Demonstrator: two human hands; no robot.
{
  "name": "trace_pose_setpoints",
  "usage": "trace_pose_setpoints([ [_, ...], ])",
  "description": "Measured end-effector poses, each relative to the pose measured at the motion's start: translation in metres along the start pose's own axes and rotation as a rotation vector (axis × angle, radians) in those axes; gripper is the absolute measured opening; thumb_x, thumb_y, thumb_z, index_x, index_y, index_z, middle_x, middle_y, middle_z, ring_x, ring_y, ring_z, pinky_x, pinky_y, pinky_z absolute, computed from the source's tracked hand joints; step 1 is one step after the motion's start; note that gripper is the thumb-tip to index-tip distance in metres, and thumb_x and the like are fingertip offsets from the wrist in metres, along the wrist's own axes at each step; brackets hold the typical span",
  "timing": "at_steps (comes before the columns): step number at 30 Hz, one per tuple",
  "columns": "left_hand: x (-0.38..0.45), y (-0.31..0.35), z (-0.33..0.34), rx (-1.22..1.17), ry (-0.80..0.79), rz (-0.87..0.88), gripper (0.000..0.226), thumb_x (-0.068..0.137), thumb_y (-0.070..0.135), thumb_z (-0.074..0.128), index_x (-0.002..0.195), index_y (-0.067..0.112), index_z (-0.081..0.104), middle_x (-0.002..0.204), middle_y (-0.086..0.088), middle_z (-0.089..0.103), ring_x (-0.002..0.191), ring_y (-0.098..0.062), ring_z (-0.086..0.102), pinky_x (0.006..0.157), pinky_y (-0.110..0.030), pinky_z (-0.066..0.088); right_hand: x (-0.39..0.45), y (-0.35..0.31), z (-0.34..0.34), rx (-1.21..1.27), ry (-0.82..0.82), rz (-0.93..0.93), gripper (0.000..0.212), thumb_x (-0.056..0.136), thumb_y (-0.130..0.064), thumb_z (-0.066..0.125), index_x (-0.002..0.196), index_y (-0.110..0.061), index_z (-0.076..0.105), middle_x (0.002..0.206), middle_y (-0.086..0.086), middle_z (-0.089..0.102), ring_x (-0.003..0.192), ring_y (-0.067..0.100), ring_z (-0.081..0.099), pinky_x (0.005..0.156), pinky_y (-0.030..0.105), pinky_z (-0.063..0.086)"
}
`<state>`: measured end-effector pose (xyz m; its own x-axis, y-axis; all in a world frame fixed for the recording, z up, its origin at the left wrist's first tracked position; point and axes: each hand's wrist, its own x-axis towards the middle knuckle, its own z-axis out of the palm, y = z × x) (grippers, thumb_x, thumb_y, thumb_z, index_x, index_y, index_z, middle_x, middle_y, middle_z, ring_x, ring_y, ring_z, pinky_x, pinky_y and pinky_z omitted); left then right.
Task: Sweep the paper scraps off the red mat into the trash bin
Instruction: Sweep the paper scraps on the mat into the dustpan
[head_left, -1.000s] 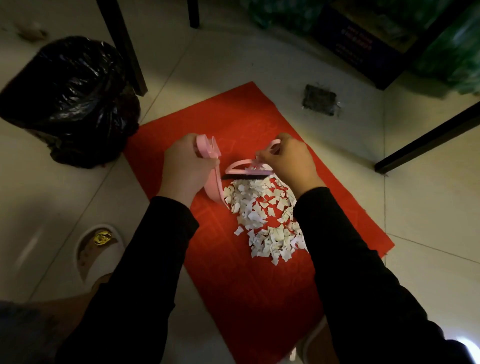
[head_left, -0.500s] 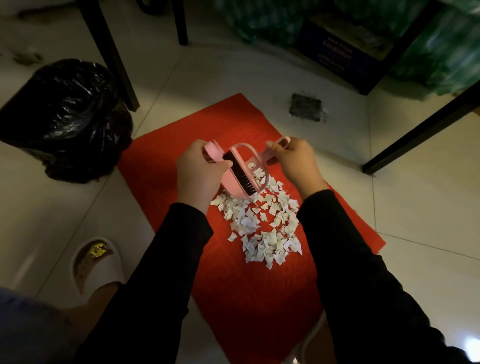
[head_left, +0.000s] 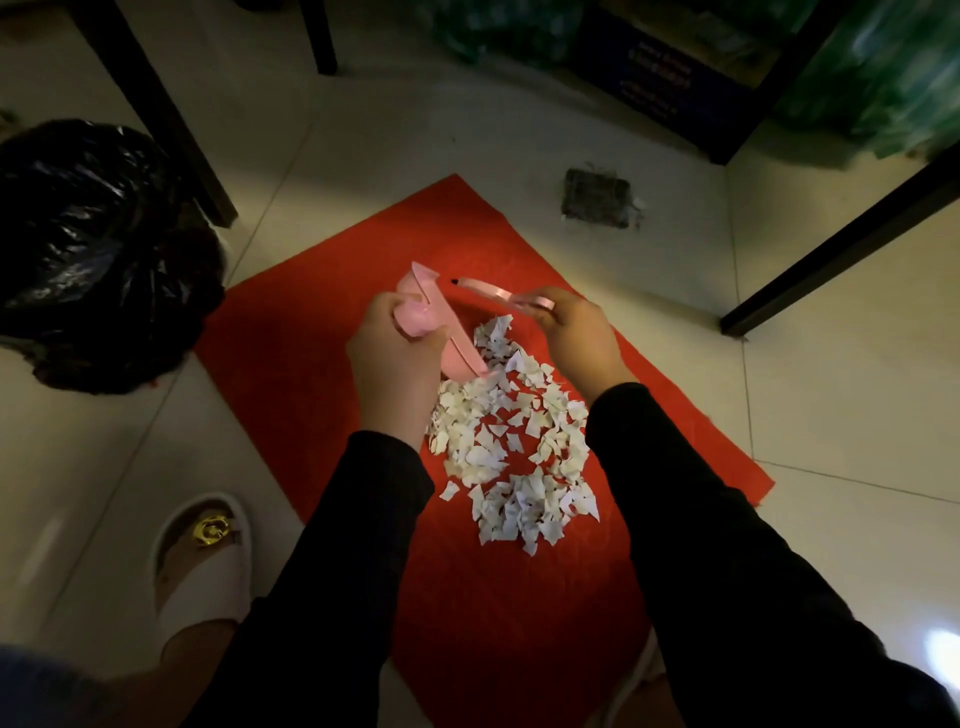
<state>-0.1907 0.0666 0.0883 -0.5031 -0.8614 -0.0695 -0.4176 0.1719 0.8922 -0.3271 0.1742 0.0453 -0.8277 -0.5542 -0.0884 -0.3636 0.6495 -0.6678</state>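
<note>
- The left hand (head_left: 395, 353) had its grip clamped on the handle of a pink dustpan (head_left: 457, 348); the hand hid much of the pan, whose lip met the far-left edge of the scraps (head_left: 511, 441)
- The right hand (head_left: 576, 332) had its grip closed on a pink brush (head_left: 485, 288), raised clear of the pile; the fingers were tucked under and could not be made out, and the bristles showed only as a dark tip
- The scraps lay heaped on the red mat (head_left: 291, 364), between the two black sleeves
- The mat's near end was cut off by the arms
- The bin (head_left: 98, 249), lined with a black bag, stood on the floor left of the mat, cropped by the frame edge; its opening was hard to read
- A white slipper (head_left: 200, 561) sat on the tiles at lower left
- A dark floor drain (head_left: 597, 200) lay past the mat's far corner
</note>
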Motion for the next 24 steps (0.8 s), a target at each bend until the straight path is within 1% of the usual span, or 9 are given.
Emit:
trace_pose_setpoints([
  [2, 0.004, -0.001, 0.004, -0.001, 0.009, -0.014, 0.027, 0.079, 0.005, 0.069, 0.103, 0.01, 0.059, 0.092, 0.007, 0.054, 0.079, -0.004, 0.05, 0.055, 0.007, 0.034, 0.007, 0.007, 0.008, -0.105, -0.008, -0.031, 0.025, 0.096, -0.026, 0.048, 0.115, -0.024, 0.064, 0.101, 0.003, 0.068, 0.083, 0.021, 0.058, 0.07, 0.036, 0.05],
  [4, 0.008, -0.002, 0.009, -0.001, 0.01, -0.026, 0.026, 0.079, 0.005, 0.069, 0.102, 0.01, 0.058, 0.093, 0.008, 0.053, 0.078, -0.002, 0.049, 0.056, 0.008, 0.034, 0.015, 0.012, 0.014, -0.207, -0.02, -0.031, 0.026, 0.097, -0.026, 0.047, 0.118, -0.028, 0.061, 0.108, 0.001, 0.068, 0.098, 0.026, 0.056, 0.079, 0.041, 0.051],
  [8, 0.015, -0.007, 0.016, 0.004, 0.007, -0.066, 0.027, 0.08, 0.005, 0.068, 0.104, 0.011, 0.058, 0.095, 0.008, 0.053, 0.082, -0.004, 0.05, 0.058, 0.005, 0.036, 0.028, 0.018, 0.02, -0.378, -0.048, -0.019, 0.029, 0.098, -0.027, 0.043, 0.123, -0.029, 0.058, 0.119, 0.0, 0.064, 0.11, 0.025, 0.048, 0.084, 0.039, 0.047],
  [11, 0.017, -0.012, 0.019, 0.013, 0.002, -0.096, 0.027, 0.08, 0.006, 0.068, 0.104, 0.013, 0.057, 0.094, 0.009, 0.053, 0.08, -0.004, 0.05, 0.055, 0.006, 0.035, 0.03, 0.021, 0.027, -0.416, -0.104, -0.008, 0.029, 0.099, -0.023, 0.042, 0.123, -0.027, 0.057, 0.116, 0.002, 0.064, 0.107, 0.026, 0.052, 0.08, 0.037, 0.046],
  [13, 0.018, -0.015, 0.02, 0.008, -0.006, -0.103, 0.028, 0.08, 0.006, 0.068, 0.105, 0.012, 0.057, 0.094, 0.009, 0.052, 0.079, -0.003, 0.05, 0.055, 0.004, 0.034, 0.029, 0.021, 0.03, -0.384, -0.139, 0.031, 0.028, 0.099, -0.02, 0.042, 0.121, -0.026, 0.057, 0.106, 0.006, 0.066, 0.095, 0.025, 0.059, 0.07, 0.033, 0.047],
  [15, 0.019, -0.017, 0.02, -0.003, -0.014, -0.109, 0.028, 0.08, 0.005, 0.067, 0.106, 0.011, 0.057, 0.094, 0.01, 0.052, 0.076, 0.0, 0.048, 0.055, 0.004, 0.035, 0.027, 0.019, 0.028, -0.355, -0.168, 0.06, 0.028, 0.099, -0.015, 0.04, 0.119, -0.022, 0.058, 0.1, 0.008, 0.066, 0.081, 0.022, 0.058, 0.062, 0.03, 0.04],
  [19, 0.019, -0.018, 0.016, -0.007, -0.046, -0.116, 0.03, 0.08, 0.004, 0.067, 0.108, 0.009, 0.057, 0.095, 0.008, 0.052, 0.074, 0.0, 0.047, 0.051, 0.007, 0.034, 0.021, 0.013, 0.018, -0.368, -0.234, 0.071, 0.033, 0.094, -0.003, 0.039, 0.119, -0.014, 0.057, 0.103, 0.011, 0.064, 0.078, 0.022, 0.055, 0.061, 0.03, 0.039],
  [21, 0.018, -0.017, 0.012, -0.021, -0.073, -0.137, 0.031, 0.081, 0.004, 0.067, 0.11, 0.009, 0.057, 0.097, 0.007, 0.052, 0.074, 0.0, 0.05, 0.048, 0.005, 0.036, 0.016, 0.011, 0.015, -0.313, -0.258, 0.088, 0.024, 0.097, -0.011, 0.042, 0.114, -0.012, 0.059, 0.103, 0.011, 0.065, 0.076, 0.022, 0.056, 0.057, 0.031, 0.042],
  [24, 0.017, -0.015, 0.005, -0.01, -0.105, -0.128, 0.03, 0.081, 0.004, 0.067, 0.109, 0.008, 0.057, 0.096, 0.005, 0.054, 0.07, 0.0, 0.051, 0.044, 0.003, 0.036, 0.007, 0.008, 0.008, -0.186, -0.255, 0.141, 0.025, 0.098, -0.024, 0.043, 0.106, -0.01, 0.062, 0.101, 0.01, 0.067, 0.081, 0.024, 0.063, 0.07, 0.038, 0.052],
])
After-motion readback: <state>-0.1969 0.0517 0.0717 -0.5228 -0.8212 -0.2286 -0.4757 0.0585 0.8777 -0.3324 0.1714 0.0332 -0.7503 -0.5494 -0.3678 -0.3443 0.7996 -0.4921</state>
